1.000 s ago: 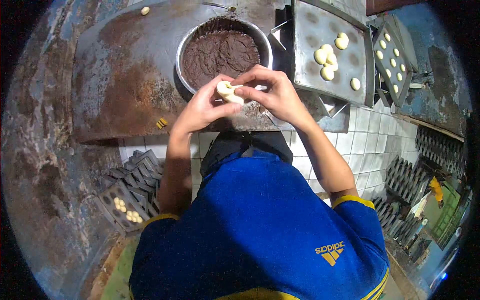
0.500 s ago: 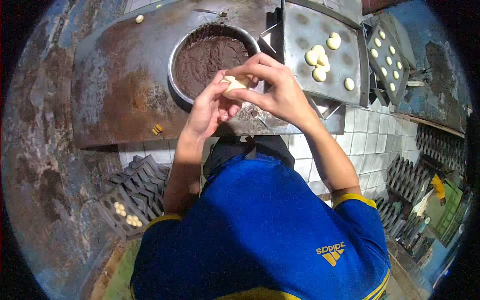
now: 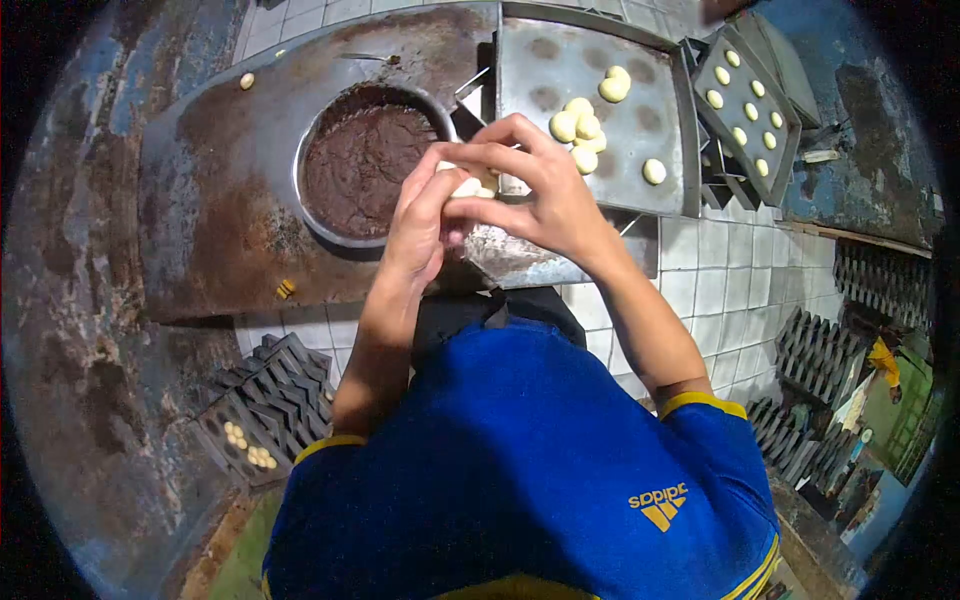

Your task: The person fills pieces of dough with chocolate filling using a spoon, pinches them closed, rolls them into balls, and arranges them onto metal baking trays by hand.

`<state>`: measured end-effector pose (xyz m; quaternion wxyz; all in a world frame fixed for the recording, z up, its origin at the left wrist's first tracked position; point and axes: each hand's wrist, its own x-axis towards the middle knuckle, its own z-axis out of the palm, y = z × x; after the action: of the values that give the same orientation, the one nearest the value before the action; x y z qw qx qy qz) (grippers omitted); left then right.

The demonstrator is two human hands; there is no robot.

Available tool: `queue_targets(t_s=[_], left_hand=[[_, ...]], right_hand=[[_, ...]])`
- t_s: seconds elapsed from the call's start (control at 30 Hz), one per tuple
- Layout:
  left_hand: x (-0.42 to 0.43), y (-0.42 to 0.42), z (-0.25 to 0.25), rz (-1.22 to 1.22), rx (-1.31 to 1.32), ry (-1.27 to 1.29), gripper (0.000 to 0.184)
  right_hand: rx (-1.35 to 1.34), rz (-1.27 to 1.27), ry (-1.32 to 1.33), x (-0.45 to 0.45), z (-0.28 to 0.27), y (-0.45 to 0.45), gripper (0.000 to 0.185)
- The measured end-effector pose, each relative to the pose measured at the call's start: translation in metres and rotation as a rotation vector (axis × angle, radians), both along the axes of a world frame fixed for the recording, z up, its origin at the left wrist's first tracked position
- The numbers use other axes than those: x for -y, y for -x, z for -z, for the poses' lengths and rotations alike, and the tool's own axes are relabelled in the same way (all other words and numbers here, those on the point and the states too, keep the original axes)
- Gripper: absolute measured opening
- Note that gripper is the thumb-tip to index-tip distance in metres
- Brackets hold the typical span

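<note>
A pale piece of dough (image 3: 468,187) is held between my two hands, beside the right rim of a round metal pan. My left hand (image 3: 418,215) is closed on its left side, thumb across the front. From the right, my right hand (image 3: 545,185) curls its fingers and thumb around the other side. The fingers hide much of the dough. The round pan (image 3: 308,215) contains a dark brown paste (image 3: 365,165) with a rough surface. On the metal tray (image 3: 640,190) to the right sit several pale dough balls (image 3: 580,125), some clustered, one alone (image 3: 654,171).
A worn metal table (image 3: 220,220) carries the pan, a spoon-like utensil (image 3: 370,57), a lone dough ball (image 3: 247,81) and a small yellow object (image 3: 286,289). Another tray (image 3: 745,100) with spaced dough balls stands at far right. Stacked trays (image 3: 270,400) lie lower left, more (image 3: 800,355) at right.
My view has shifted, so the table and trays sit further left in the picture. Both hands still hold the dough, now nearer the tray, with the fingers closer around it.
</note>
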<state>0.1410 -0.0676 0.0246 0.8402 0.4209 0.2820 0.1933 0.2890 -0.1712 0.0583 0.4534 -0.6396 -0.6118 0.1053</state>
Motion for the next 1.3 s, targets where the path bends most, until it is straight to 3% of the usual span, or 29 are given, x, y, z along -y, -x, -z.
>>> queue_targets(t_s=[0.07, 0.13, 0.17, 0.27, 0.33, 0.4, 0.5, 0.53, 0.6, 0.73, 0.77, 0.8, 0.87, 0.93, 0.97, 1.0, 1.1, 1.13, 1.23, 1.3], left_hand=[[0.000, -0.010, -0.003, 0.070, 0.036, 0.124, 0.029], [0.010, -0.029, -0.017, 0.009, 0.065, 0.185, 0.032], [0.013, -0.037, -0.021, -0.031, 0.071, 0.070, 0.035], [0.019, -0.068, -0.020, -0.094, 0.059, -0.195, 0.037], [0.023, -0.092, -0.023, -0.148, 0.039, -0.433, 0.031], [0.032, -0.115, -0.037, -0.165, 0.043, -0.523, 0.026], [0.051, -0.148, -0.045, -0.040, 0.095, -0.576, 0.028], [0.062, -0.157, -0.053, -0.002, 0.188, -0.438, 0.026], [0.079, -0.176, -0.048, -0.022, 0.304, -0.433, 0.027], [0.092, -0.190, -0.048, -0.007, 0.318, -0.515, 0.034], [0.088, -0.186, -0.057, -0.037, 0.294, -0.383, 0.037], [0.083, -0.184, -0.062, -0.064, 0.270, -0.249, 0.041], [0.072, -0.192, -0.048, -0.099, 0.190, -0.183, 0.047], [0.066, -0.211, -0.012, -0.183, -0.025, -0.874, 0.050], [0.070, -0.222, -0.001, -0.138, 0.002, -1.046, 0.051], [0.077, -0.235, 0.016, -0.056, 0.015, -1.010, 0.055], [0.094, -0.277, 0.051, 0.222, 0.086, -0.765, 0.062], [0.098, -0.297, 0.059, 0.171, 0.059, -0.918, 0.060], [0.104, -0.347, 0.088, 0.213, 0.049, -0.983, 0.056], [0.101, -0.372, 0.104, 0.367, -0.060, -0.965, 0.071]], right_hand=[[-0.145, 0.032, 0.075, 0.010, 0.000, -0.015, 0.039], [-0.462, 0.117, -0.006, 0.015, 0.014, -0.024, 0.030], [-0.559, 0.175, -0.008, 0.021, 0.017, -0.031, 0.028], [-1.356, 0.175, 0.114, 0.033, 0.020, -0.044, 0.031], [-1.677, 0.072, 0.115, 0.042, 0.016, -0.052, 0.033], [-1.802, -0.068, 0.035, 0.051, 0.036, -0.057, 0.040], [-1.742, -0.152, -0.190, 0.057, 0.042, -0.058, 0.042], [-1.748, -0.247, -0.275, 0.059, 0.047, -0.063, 0.041], [-1.298, 0.338, -0.415, 0.054, 0.050, -0.072, 0.034], [-1.208, 0.141, -0.348, 0.077, 0.029, -0.104, 0.028], [-1.033, -0.044, -0.246, 0.094, 0.037, -0.125, 0.029], [-1.267, -0.175, 0.017, 0.111, 0.007, -0.133, 0.025], [-0.458, -0.293, 0.185, 0.122, -0.016, -0.174, 0.027], [-0.457, 0.063, 0.304, 0.135, -0.032, -0.192, 0.028], [-0.578, 0.135, 0.199, 0.137, -0.021, -0.201, 0.035], [-0.673, 0.166, 0.146, 0.135, -0.021, -0.205, 0.040], [-0.410, 0.222, 0.238, 0.131, -0.012, -0.230, 0.047], [-0.342, 0.272, 0.242, 0.132, 0.002, -0.241, 0.047], [-0.443, 0.379, 0.295, 0.138, 0.038, -0.280, 0.042], [-0.499, 0.417, 0.347, 0.143, 0.071, -0.314, 0.041]])
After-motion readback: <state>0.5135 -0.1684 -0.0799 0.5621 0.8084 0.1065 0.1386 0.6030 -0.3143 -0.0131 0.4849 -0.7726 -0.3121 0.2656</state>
